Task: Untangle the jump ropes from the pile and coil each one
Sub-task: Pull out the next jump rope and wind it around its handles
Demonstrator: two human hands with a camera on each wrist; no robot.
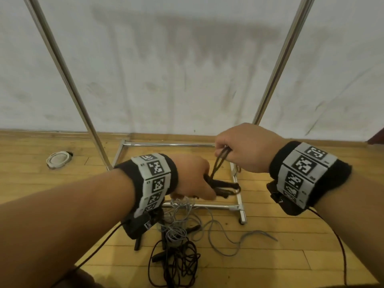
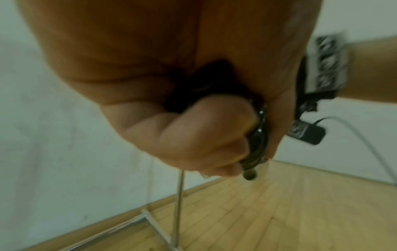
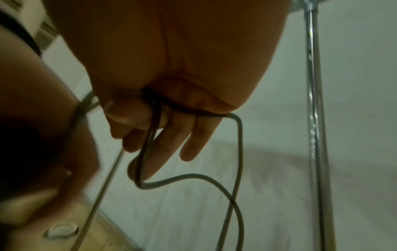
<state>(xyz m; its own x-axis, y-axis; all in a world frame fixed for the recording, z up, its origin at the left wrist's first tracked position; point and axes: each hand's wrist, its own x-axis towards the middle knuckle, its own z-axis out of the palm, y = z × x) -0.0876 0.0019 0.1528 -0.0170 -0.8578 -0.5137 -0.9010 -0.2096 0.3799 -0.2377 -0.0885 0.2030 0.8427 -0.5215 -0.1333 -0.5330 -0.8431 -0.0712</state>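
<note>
Left hand (image 1: 192,177) fingers clamp a coiled black rope (image 1: 225,187) and its handles; right hand (image 1: 242,150) pinches its last loop. One coil nearly done; the pile (image 1: 178,246) of grey and black ropes lies tangled on the floor (image 1: 270,256) below.

rope handles (image 1: 225,189) half hidden, pile (image 1: 178,256) cut off

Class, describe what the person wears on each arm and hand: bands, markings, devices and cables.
Both forearms are bare, hands ungloved. Each wrist carries a black band, left wrist band and right wrist band, faced with white panels printed with square black-and-white codes. A small black device hangs under each, trailing a thin dark cable.
</note>
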